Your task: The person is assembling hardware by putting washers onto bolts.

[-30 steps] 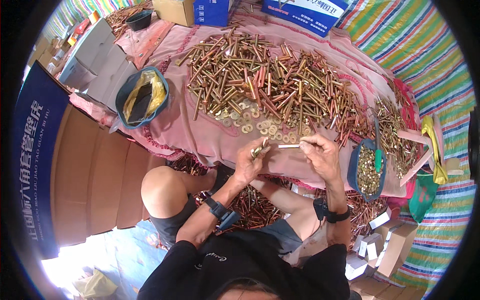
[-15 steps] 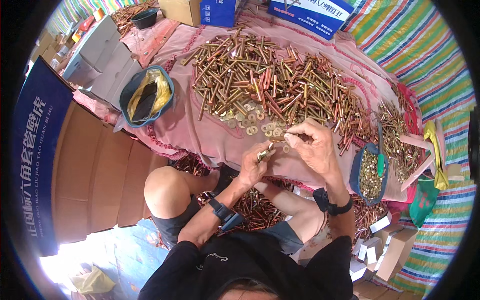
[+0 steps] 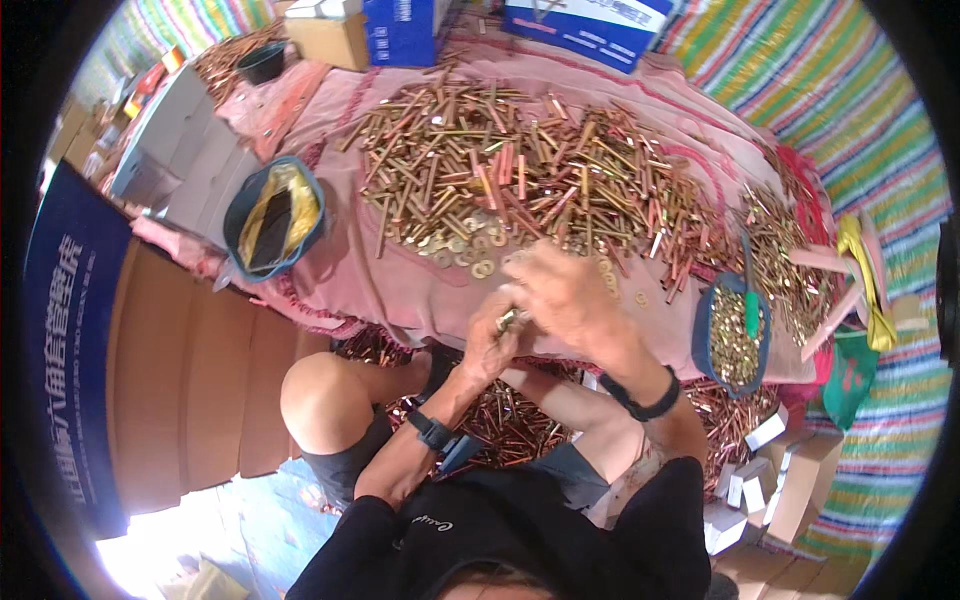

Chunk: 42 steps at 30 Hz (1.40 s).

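My left hand (image 3: 487, 345) is closed round a shiny brass-coloured bolt (image 3: 509, 319), its end poking out by the thumb. Right over that end, my right hand (image 3: 570, 298) is smeared by motion, and I cannot make out its fingertips or anything in them. Just beyond both hands lie several flat round washers (image 3: 484, 268) on the pink cloth (image 3: 420, 315). Behind them spreads a big heap of long brass and copper-coloured bolts (image 3: 520, 170).
To the right stands a blue tub of small metal nuts (image 3: 735, 345) with a green-handled tool (image 3: 752, 310). A blue basin (image 3: 235, 225) with a yellow bag sits on the left. Cartons (image 3: 180, 350) line the left side; blue boxes (image 3: 590, 35) stand at the back. More bolts lie below the cloth.
My right hand has moved left, from above the washers to over the bolt in my left hand. My left hand has shifted slightly left and down. The whole view has shifted a little.
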Each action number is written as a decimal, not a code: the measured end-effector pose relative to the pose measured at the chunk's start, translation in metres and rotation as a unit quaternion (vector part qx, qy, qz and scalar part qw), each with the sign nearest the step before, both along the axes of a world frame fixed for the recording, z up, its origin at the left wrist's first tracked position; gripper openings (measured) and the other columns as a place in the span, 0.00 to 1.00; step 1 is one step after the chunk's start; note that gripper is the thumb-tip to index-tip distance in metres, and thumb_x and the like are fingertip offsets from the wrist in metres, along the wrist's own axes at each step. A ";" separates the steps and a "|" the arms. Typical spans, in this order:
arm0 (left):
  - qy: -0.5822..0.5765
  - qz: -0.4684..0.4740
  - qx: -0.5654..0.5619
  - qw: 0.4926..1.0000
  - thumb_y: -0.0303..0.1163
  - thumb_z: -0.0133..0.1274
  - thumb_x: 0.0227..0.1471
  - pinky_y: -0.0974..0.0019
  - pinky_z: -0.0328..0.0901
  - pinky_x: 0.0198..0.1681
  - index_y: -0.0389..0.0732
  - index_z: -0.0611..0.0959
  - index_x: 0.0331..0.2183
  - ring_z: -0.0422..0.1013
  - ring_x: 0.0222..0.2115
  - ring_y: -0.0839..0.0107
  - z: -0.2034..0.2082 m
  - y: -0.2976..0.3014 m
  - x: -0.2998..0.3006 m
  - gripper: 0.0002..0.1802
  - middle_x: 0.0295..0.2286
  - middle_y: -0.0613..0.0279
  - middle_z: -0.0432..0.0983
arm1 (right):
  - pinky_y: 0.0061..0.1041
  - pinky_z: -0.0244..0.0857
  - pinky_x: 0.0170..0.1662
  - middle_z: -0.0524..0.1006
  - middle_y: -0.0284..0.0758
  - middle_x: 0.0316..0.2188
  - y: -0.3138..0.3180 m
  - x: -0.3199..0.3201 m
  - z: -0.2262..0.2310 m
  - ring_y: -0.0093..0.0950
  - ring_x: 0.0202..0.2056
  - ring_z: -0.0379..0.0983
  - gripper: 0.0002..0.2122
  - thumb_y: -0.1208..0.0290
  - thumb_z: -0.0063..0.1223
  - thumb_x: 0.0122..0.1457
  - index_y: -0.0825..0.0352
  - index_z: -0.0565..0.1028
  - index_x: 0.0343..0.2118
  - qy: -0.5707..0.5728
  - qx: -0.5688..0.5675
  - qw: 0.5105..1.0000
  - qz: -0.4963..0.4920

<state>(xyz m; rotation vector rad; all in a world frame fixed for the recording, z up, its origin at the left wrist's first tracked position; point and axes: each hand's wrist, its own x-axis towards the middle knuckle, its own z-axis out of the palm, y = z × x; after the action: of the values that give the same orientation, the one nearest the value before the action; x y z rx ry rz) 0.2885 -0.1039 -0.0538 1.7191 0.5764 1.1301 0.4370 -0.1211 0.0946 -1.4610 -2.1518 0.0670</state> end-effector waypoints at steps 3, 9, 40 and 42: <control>-0.016 0.022 -0.071 0.997 0.27 0.49 0.63 0.56 0.67 0.53 0.32 0.80 0.47 0.75 0.47 0.50 -0.008 -0.002 -0.010 0.14 0.44 0.45 0.78 | 0.36 0.72 0.36 0.77 0.40 0.34 -0.002 -0.019 -0.023 0.40 0.31 0.77 0.11 0.69 0.59 0.60 0.63 0.81 0.45 0.006 -0.081 0.997 -0.017; 0.026 0.063 -0.070 0.995 0.23 0.50 0.63 0.64 0.68 0.52 0.33 0.75 0.57 0.76 0.48 0.60 0.001 -0.005 -0.001 0.20 0.47 0.49 0.79 | 0.31 0.72 0.37 0.80 0.41 0.36 -0.051 0.009 -0.048 0.35 0.31 0.77 0.12 0.67 0.58 0.63 0.65 0.80 0.47 0.189 -0.044 0.957 -0.214; -0.003 0.094 -0.066 0.993 0.24 0.52 0.64 0.70 0.70 0.38 0.32 0.77 0.55 0.73 0.31 0.74 0.004 -0.003 0.002 0.18 0.36 0.59 0.80 | 0.42 0.69 0.38 0.75 0.43 0.37 -0.002 0.071 -0.088 0.42 0.37 0.77 0.15 0.62 0.56 0.63 0.62 0.79 0.49 0.011 -0.097 0.941 -0.325; 0.006 0.081 -0.079 0.994 0.27 0.51 0.65 0.70 0.70 0.40 0.31 0.75 0.55 0.74 0.34 0.74 0.002 -0.004 0.000 0.19 0.37 0.60 0.80 | 0.43 0.68 0.36 0.74 0.45 0.36 0.002 0.078 -0.090 0.44 0.36 0.76 0.15 0.64 0.56 0.62 0.62 0.79 0.50 -0.026 -0.090 0.947 -0.306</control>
<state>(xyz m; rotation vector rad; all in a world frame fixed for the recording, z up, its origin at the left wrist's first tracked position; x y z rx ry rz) 0.2887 -0.1078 -0.0522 1.5662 0.8032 1.1538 0.5148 -0.1195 0.0049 -2.1954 -1.6688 -0.0027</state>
